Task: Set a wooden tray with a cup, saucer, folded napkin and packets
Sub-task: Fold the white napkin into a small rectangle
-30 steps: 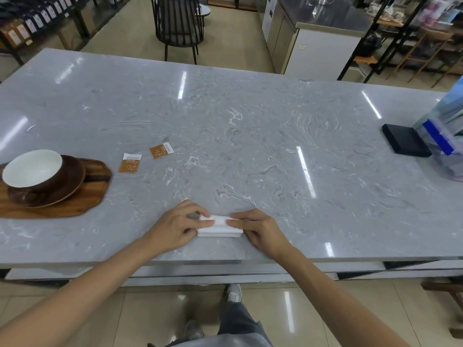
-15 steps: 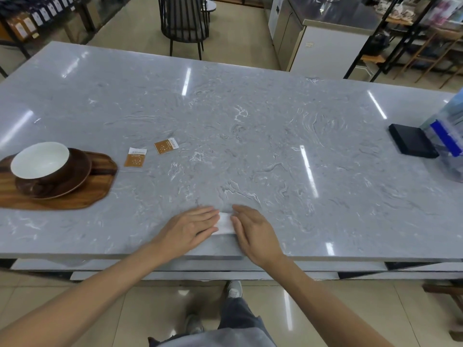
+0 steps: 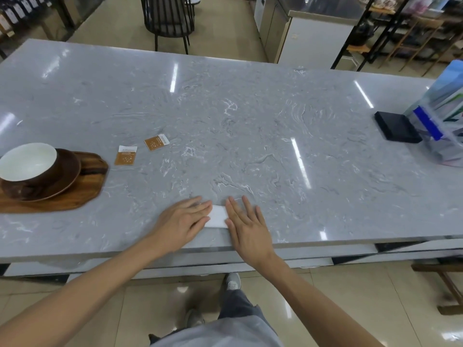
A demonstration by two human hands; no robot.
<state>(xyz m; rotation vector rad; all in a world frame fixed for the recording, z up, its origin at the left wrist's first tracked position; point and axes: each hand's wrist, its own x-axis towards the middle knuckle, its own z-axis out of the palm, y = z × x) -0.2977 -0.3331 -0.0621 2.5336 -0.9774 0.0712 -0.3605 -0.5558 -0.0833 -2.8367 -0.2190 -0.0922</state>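
A folded white napkin (image 3: pixel 217 216) lies near the front edge of the grey marble table (image 3: pixel 250 121). My left hand (image 3: pixel 183 221) presses flat on its left part and my right hand (image 3: pixel 246 225) presses flat on its right part, fingers straight. At the far left stands a wooden tray (image 3: pixel 75 194) bearing a brown saucer (image 3: pixel 67 176) and a brown cup with a white inside (image 3: pixel 27 164). Two brown packets lie on the table beyond the tray, one (image 3: pixel 126 155) nearer the tray, the other (image 3: pixel 156 142) a little further right.
A black box (image 3: pixel 397 126) and a clear holder with blue leaflets (image 3: pixel 443 121) stand at the right edge. A black chair (image 3: pixel 167 18) and a counter (image 3: pixel 313 33) are behind the table. My feet show on the tiled floor below the table's front edge.
Both hands went from pinching the napkin's fold with curled fingers to lying flat on it with straight fingers. The napkin stayed in place.
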